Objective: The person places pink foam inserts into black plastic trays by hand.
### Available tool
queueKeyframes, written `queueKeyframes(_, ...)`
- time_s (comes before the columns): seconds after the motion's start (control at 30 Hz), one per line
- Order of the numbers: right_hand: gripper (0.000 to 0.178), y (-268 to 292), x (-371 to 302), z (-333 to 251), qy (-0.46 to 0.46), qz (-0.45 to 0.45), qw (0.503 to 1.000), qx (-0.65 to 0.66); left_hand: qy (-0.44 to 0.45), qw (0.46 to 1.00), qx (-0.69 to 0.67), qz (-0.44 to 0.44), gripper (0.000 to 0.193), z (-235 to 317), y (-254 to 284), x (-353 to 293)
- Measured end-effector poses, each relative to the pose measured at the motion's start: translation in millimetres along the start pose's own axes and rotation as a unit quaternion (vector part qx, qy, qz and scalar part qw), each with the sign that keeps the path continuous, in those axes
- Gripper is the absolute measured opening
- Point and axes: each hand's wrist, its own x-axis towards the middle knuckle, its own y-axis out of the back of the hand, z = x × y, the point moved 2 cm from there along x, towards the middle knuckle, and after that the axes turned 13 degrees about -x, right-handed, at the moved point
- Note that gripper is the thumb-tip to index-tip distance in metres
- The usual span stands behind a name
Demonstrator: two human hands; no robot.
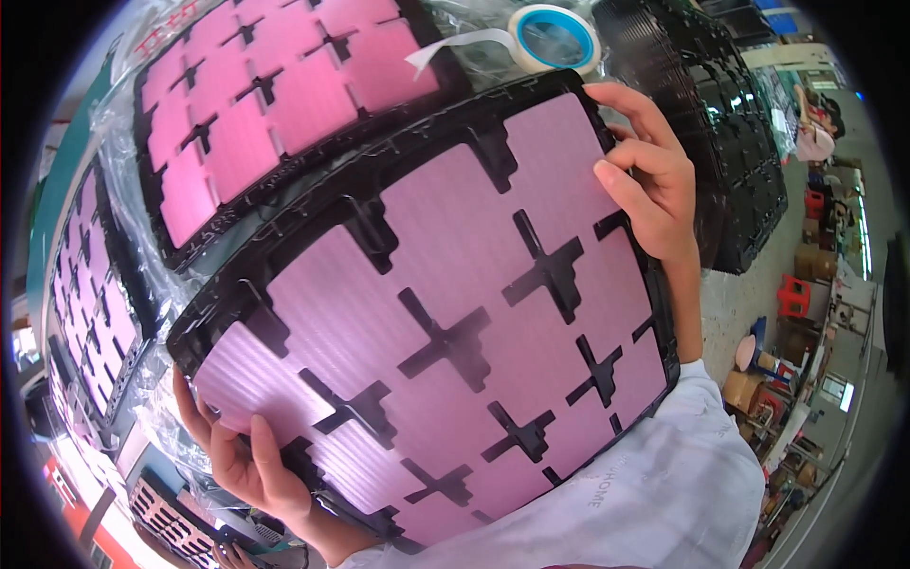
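Tilted up in front of me is a black plastic tray (498,152) with stepped cross-shaped dividers, its compartments filled with flat pink rectangular pieces (445,223). My left hand (251,469) grips its lower left edge, thumb on the face and fingers behind the rim. At the upper right corner, my right hand (654,180) pinches the rim, with some fingertips curled over the front. The tray's near edge lies close to my white shirt (626,474). What lies behind the tray is hidden.
Beyond it lies another pink-filled black tray (156,218) on clear plastic film (118,161). A white tape roll (594,43) has a loose end. Black trays (739,171) stand stacked at right; another filled tray (90,294) sits left. A person (813,137) is far right.
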Motion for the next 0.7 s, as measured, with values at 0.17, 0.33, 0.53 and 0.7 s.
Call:
queueKeyframes(0.17, 0.011, 7.5, -4.9, -1.1, -0.010, 0.011, 1.000, -0.027, 0.019, 0.996, 0.083, 0.001, 0.018, -5.0, 8.0, 4.4)
queueKeyframes(0.33, 0.011, -0.1, -4.4, -2.1, -0.022, 0.016, 0.999, -0.034, 0.021, 0.996, 0.092, 0.001, 0.021, -0.6, 4.0, 8.2)
queueKeyframes(0.53, 0.011, 3.0, -4.3, -5.1, -0.024, 0.022, 0.998, -0.048, -0.014, 0.996, 0.086, 0.010, 0.021, 1.4, -2.8, 9.4)
queueKeyframes(0.7, 0.013, 1.5, -4.0, -6.2, -0.013, 0.036, 0.998, -0.049, -0.004, 0.995, 0.102, -0.001, 0.023, -1.3, 4.8, 7.4)
